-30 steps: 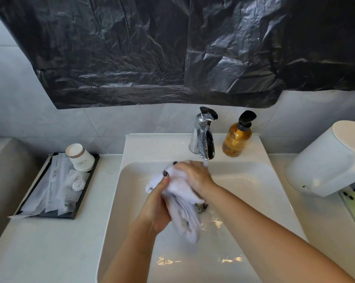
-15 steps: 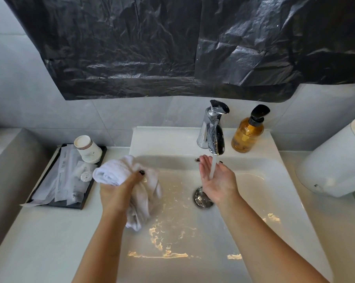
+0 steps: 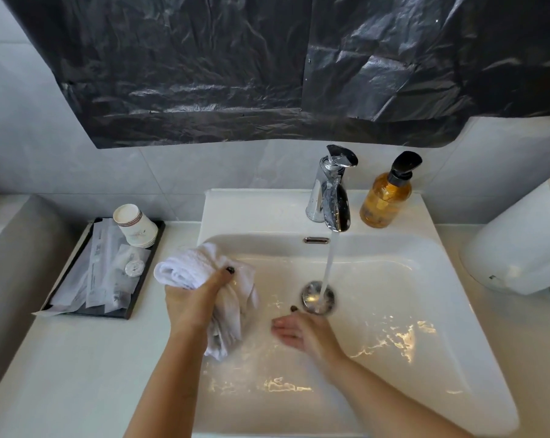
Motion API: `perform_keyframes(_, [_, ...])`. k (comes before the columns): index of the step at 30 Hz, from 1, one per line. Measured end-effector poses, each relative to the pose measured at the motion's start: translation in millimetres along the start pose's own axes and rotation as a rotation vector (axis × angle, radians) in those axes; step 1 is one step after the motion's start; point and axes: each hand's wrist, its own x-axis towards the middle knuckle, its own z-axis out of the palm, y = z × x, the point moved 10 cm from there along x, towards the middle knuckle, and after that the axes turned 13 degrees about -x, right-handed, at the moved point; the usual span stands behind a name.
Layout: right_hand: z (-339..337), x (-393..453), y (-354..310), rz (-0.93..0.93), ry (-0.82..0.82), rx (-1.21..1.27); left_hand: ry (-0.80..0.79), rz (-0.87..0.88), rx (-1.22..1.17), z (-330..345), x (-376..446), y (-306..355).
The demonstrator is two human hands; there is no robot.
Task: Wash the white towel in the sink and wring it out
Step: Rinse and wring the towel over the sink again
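My left hand [image 3: 193,301] grips the bunched white towel [image 3: 185,268] over the left rim of the white sink [image 3: 425,311]; one end of the towel hangs down into the basin. My right hand [image 3: 299,333] is blurred low in the basin, fingers loosely extended toward the towel, holding nothing. It sits just left of the drain [image 3: 318,295]. Water runs from the chrome faucet [image 3: 333,197] straight onto the drain.
An amber soap bottle [image 3: 386,197] stands right of the faucet. A black tray [image 3: 109,273] with paper cups and wrapped toiletries lies on the counter at left. A white dispenser [image 3: 520,245] sits at the right. Black plastic sheet covers the wall above.
The right hand left the water stream and dropped lower and leftward toward the towel. The left hand keeps its hold on the towel at the sink's left side.
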Motion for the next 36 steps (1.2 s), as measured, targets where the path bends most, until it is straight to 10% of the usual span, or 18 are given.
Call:
perform_keyframes(9, [-191, -49, 4, -0.152, 0.928, -0.146, -0.107, 0.022, 0.079, 36, -15, -9])
perform_keyframes(21, [-39, 0, -80, -0.192, 0.208, 0.088, -0.325, -0.074, -0.107, 117, -38, -26])
perform_keyframes(27, [-124, -21, -125, -0.313, 0.662, -0.237, -0.326, -0.036, 0.094, 113, -31, -29])
perform_keyframes(36, [-167, -27, -140, -0.065, 0.371, -0.302, -0.536, 0.097, 0.484, 150, -41, -21])
